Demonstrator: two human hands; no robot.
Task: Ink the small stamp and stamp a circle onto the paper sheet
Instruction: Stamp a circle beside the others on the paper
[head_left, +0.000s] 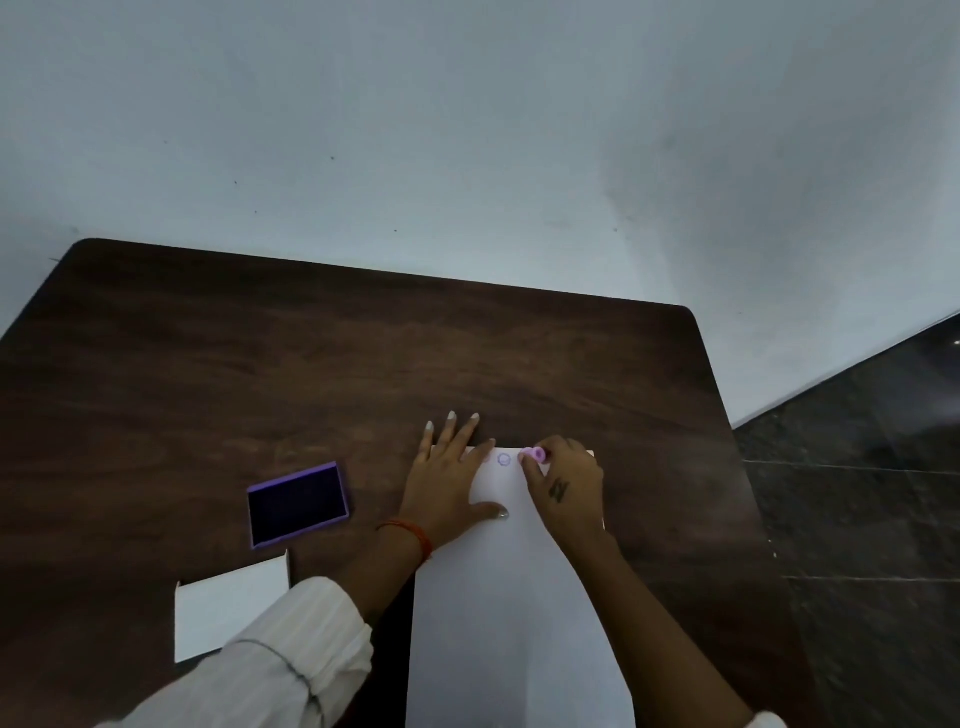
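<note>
- One small stamp (536, 455), pink-purple and round, sits pinched in the fingers (527, 467) of my right hand (563, 486), at the far edge of the paper sheet (519, 613); whether it touches the paper I cannot tell.
- One white paper sheet lies on the dark wood counter (260, 364); my left hand (449, 480) rests flat on its left edge, fingers spread apart.
- One faint blue stamped circle (504, 460) shows clearly beside the stamp, with perhaps another half hidden by my left forefinger.
- One purple ink pad (297, 504) lies open, well left of the sheet.
- One white card (228, 608) lies near it.
</note>
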